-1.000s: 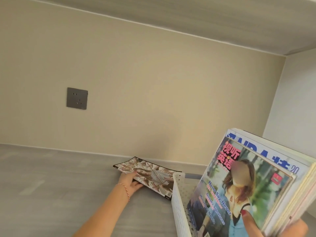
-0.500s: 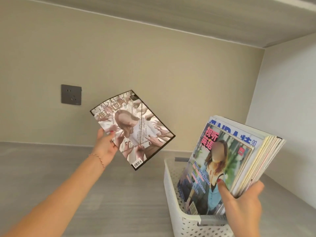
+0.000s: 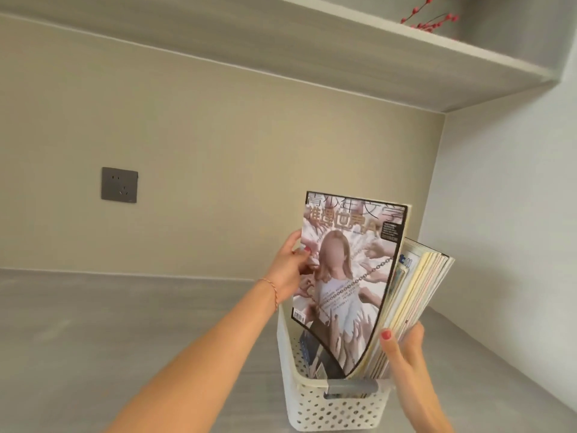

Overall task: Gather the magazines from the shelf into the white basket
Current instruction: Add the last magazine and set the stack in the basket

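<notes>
A white perforated basket with a grey handle stands on the grey shelf surface at lower centre. A stack of magazines leans upright in it. My right hand grips the stack's lower right edge, thumb on the front. My left hand pinches the left edge of a magazine with a pale cover and a chain picture. That magazine stands upright at the front of the stack, its lower end inside the basket.
The grey shelf surface stretches left of the basket. A dark wall socket sits on the beige back wall. A side wall closes the right. An upper shelf overhangs, with red berry twigs on it.
My left hand lifted the pale magazine off the shelf, carried it right and stood it at the front of the stack in the basket. My right hand kept hold of the stack.
</notes>
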